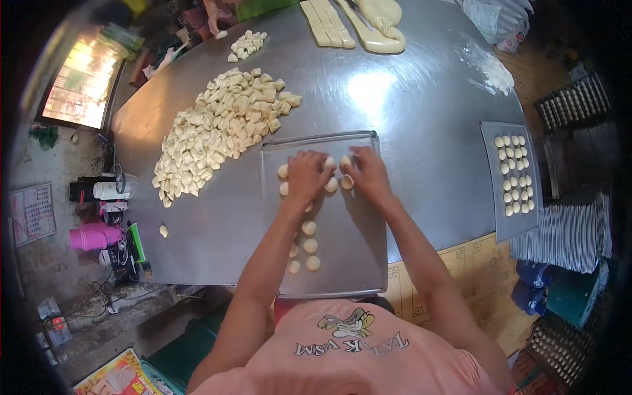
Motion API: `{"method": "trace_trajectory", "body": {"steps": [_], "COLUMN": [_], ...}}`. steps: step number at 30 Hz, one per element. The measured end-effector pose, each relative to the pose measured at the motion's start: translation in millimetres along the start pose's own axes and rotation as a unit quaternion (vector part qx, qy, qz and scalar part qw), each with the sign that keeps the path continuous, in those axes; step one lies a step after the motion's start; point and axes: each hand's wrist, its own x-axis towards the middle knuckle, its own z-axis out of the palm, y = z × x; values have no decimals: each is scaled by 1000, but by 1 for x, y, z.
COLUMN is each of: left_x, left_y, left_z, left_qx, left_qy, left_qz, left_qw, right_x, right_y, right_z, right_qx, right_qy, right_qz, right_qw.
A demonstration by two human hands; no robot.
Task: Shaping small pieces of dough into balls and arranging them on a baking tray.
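Both of my hands are over the far half of a metal tray [352, 263] that lies at the table's near edge. My left hand [307, 174] has its fingers curled round a pale dough ball [329, 161] at their tips. Close beside it, my right hand [368, 172] closes its fingers on another dough ball [345, 160]. Rounded dough balls [309, 228] sit in rows on the tray's left side, partly hidden under my left forearm. One more ball [347, 182] rests just below my right fingers. Left of the tray spreads a big heap of cut dough pieces [230, 108].
Dough strips [324, 26] and a large dough mass [382, 41] lie at the far edge, near a small pile of pieces [248, 44]. Another person's hand [212, 23] is at far left. Flour [497, 76], a filled tray [513, 220] and stacked trays [559, 237] are on the right.
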Motion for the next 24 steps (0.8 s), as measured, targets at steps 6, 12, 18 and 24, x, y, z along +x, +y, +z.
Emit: {"method": "trace_trajectory", "body": {"steps": [6,12,18,24], "left_x": [-4,-42,18,43], "left_y": [10,29,-78,-182], "left_z": [-6,-8,-42,-59], "left_qx": [19,-46,-35,255], "left_qy": [-9,53,189,132], "left_qz": [36,42,-91,-83], "left_qw": [999,997,977,954], "right_x": [6,-34,-68,-92], "right_y": [8,-13,-19,-19], "right_z": [3,-6,-39,-43], "right_qx": [-46,-122,23,-10], "right_qy": [-75,-14,29,127], "right_qz": [-76,-159,80,47], "right_qw": [993,980,996,991]}}
